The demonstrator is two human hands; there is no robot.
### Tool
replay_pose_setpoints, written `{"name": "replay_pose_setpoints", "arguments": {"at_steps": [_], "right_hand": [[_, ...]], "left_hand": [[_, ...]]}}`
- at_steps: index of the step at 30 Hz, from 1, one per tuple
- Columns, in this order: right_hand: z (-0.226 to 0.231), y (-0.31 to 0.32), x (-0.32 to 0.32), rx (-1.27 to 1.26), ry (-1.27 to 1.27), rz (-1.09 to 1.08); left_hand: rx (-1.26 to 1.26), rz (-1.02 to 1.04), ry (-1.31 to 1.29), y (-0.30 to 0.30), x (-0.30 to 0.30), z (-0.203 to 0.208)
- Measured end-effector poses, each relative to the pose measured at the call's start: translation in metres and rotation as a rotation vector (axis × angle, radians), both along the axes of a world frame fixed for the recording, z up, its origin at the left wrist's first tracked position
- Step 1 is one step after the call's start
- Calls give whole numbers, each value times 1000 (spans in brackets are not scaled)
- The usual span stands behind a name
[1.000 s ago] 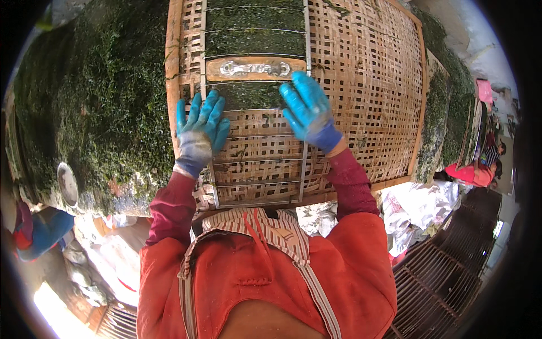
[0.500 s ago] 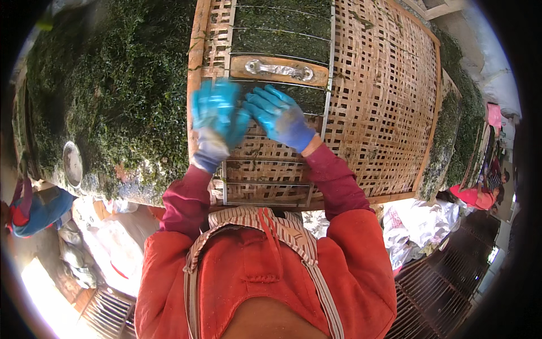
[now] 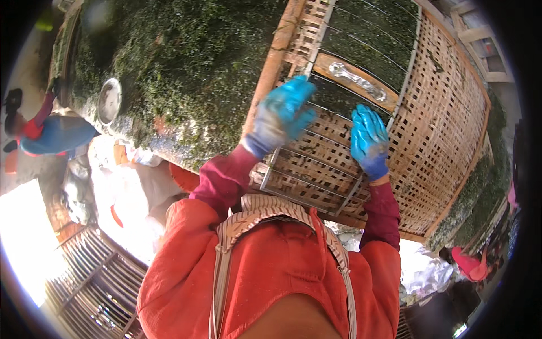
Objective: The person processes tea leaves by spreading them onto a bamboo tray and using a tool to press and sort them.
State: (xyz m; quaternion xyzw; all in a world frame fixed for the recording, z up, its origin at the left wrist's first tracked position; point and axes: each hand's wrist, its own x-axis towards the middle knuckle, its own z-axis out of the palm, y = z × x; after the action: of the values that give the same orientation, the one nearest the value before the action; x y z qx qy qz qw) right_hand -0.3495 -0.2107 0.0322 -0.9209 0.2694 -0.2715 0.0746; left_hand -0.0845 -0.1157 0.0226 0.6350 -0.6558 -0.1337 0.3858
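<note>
My left hand, in a blue-coated glove, is over the left rail of a metal frame. Its fingers reach forward and its thumb stands apart; motion blurs them slightly. My right hand, gloved alike, lies with fingers stretched out near the frame's right rail. Both appear to hold nothing. The frame has thin crosswires and rests on a woven bamboo tray. A wooden bar with a metal handle lies across it, just beyond my hands. Dark green weed-like matter fills the frame's far part; bare weave shows nearer me.
A broad heap of green leafy matter covers the surface at left, with a round pale dish near its front edge. Co-workers are at far left and far right. White sacks lie below the tray.
The view has turned, so the tray and frame appear tilted and further right. My hands have moved apart, the right one toward the frame's right rail.
</note>
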Motion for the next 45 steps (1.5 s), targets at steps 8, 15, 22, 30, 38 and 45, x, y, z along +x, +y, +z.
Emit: {"name": "replay_pose_setpoints", "arguments": {"at_steps": [8,15,22,30,38,45], "right_hand": [[-4,0,-2,38,-35,13],[-10,-1,-5,39,-52,-6],[-2,1,-4,39,-48,-3],[-7,0,-6,21,-79,4],[-8,2,-8,25,-78,-10],[0,2,-9,37,-64,-15]], "left_hand": [[293,560,-390,139,179,-119],[-59,725,933,123,184,-12],[2,640,263,111,190,15],[342,427,197,127,138,-103],[-52,650,684,125,168,38],[-287,320,663,68,157,110]]}}
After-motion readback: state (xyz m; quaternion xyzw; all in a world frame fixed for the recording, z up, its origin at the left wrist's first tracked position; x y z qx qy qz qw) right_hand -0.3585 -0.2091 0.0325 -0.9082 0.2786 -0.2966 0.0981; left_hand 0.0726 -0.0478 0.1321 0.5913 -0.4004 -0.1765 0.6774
